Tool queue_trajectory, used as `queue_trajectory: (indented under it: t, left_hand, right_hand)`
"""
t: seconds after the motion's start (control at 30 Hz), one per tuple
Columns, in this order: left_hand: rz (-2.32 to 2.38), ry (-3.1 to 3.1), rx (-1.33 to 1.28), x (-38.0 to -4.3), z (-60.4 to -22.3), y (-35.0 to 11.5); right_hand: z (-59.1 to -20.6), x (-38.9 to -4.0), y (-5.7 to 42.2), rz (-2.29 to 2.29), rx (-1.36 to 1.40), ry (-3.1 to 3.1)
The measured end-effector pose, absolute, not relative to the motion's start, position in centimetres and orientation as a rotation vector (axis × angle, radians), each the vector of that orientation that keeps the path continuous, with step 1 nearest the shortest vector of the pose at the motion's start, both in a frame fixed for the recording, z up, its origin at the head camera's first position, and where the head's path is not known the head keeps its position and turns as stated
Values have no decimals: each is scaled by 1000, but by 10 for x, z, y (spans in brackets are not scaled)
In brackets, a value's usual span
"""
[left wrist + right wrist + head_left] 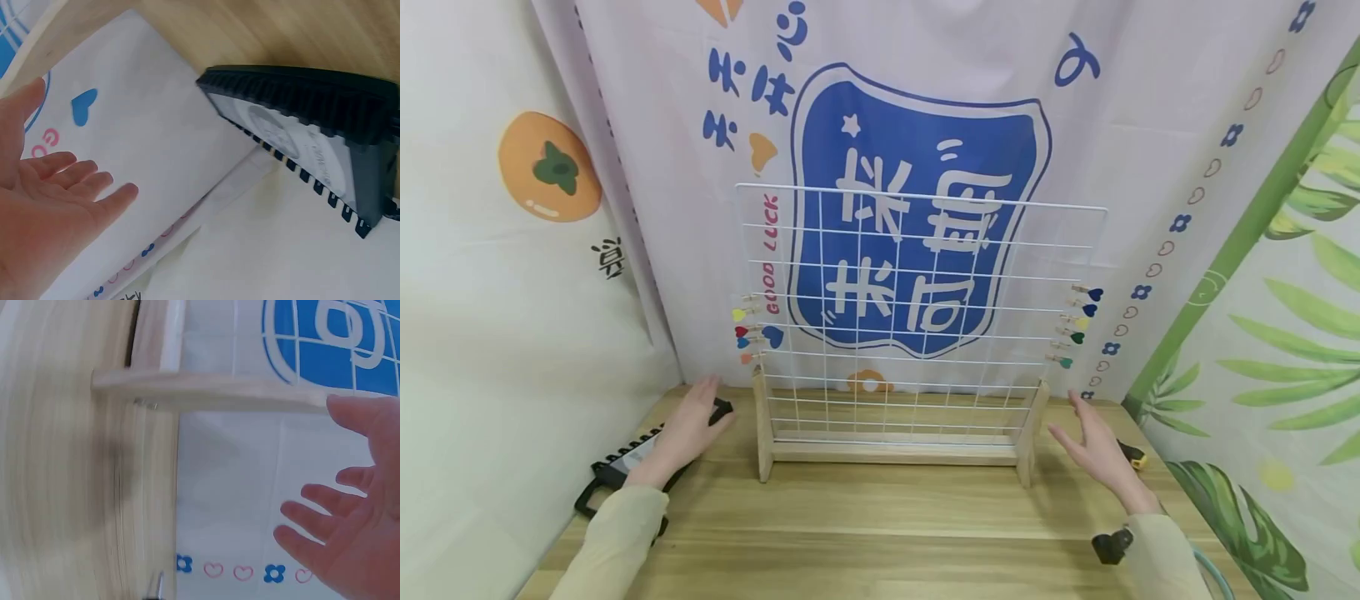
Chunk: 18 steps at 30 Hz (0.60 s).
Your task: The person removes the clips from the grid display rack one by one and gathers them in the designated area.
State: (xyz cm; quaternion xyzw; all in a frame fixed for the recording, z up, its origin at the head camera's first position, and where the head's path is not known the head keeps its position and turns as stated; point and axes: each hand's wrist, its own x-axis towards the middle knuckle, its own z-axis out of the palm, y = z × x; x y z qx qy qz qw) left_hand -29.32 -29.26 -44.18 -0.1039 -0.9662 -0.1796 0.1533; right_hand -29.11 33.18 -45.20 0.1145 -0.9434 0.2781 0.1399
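A white wire grid (925,197) stands upright in a wooden stand (895,453) between my hands. Small clips with coloured hearts are fixed along its left edge, such as a red heart clip (741,332), and along its right edge, such as a dark green one (1077,337). My left hand (688,427) is held with fingers spread, left of the stand, overlapping a black tool with a toothed edge (300,112). On the other side my right hand (1099,450) is also spread, its thumb close to the stand's right upright (219,390). Neither holds anything.
A black and yellow object (1132,455) lies by the right edge, partly behind my right hand. Beside the right sleeve there is a small black device (1111,546) and a pale blue cable (1213,573). A printed curtain (700,250) hangs behind the wooden table (850,533).
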Motion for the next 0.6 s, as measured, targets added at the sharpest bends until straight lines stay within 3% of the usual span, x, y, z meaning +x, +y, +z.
queue_trajectory:
  t: [0.6]
  left_hand:
    - [-814, -2499, -236, -303, -364, -291]
  right_hand:
    - [-466, -309, 307, 1292, 286, -2609]
